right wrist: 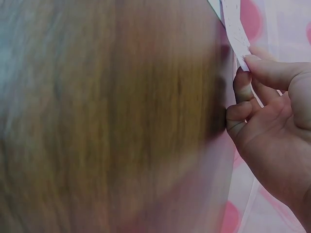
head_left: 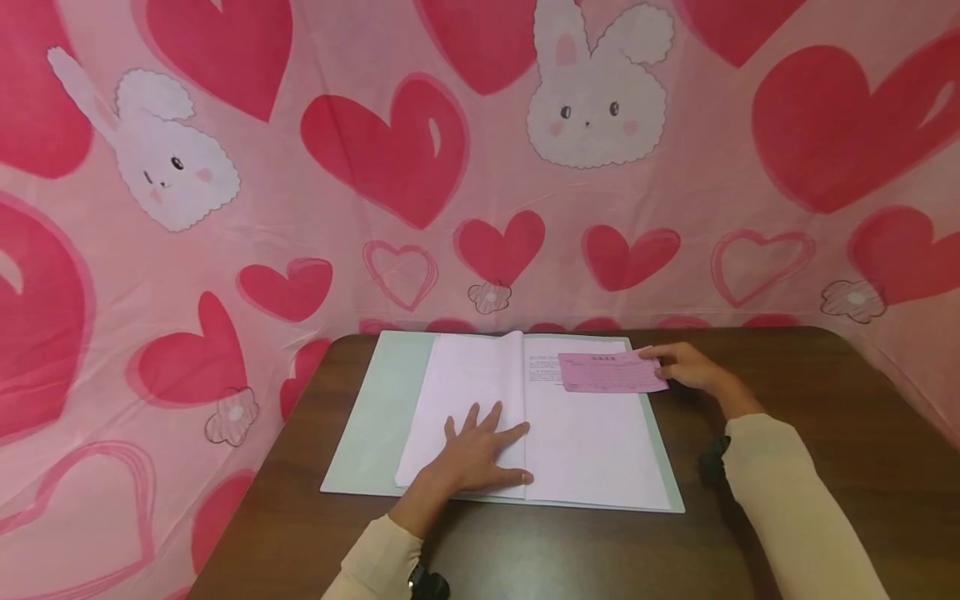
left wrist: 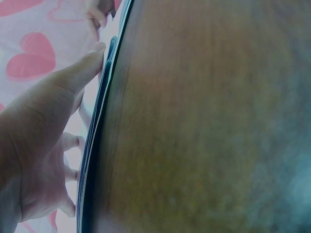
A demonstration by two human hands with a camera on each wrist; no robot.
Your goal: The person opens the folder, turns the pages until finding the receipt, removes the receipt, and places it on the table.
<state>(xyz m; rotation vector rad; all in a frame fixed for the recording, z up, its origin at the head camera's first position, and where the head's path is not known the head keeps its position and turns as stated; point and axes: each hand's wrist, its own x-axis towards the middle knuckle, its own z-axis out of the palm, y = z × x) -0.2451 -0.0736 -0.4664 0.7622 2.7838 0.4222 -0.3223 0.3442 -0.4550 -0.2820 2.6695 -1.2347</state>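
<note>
A booklet with a pale green cover lies open on the table. My left hand rests spread on its white left page, with the thumb and a finger reaching over the centre fold. In the left wrist view the left hand lies along the booklet's edge. Over the upper part of the right page is a pink printed slip. My right hand pinches the slip's right end between thumb and fingers, also visible in the right wrist view, where the slip looks slightly bent. Printed lines show beside the slip.
The dark brown wooden table extends around the booklet on its near and right sides. Behind it hangs a pink cloth with red hearts and white rabbits. Dark devices are strapped to both wrists.
</note>
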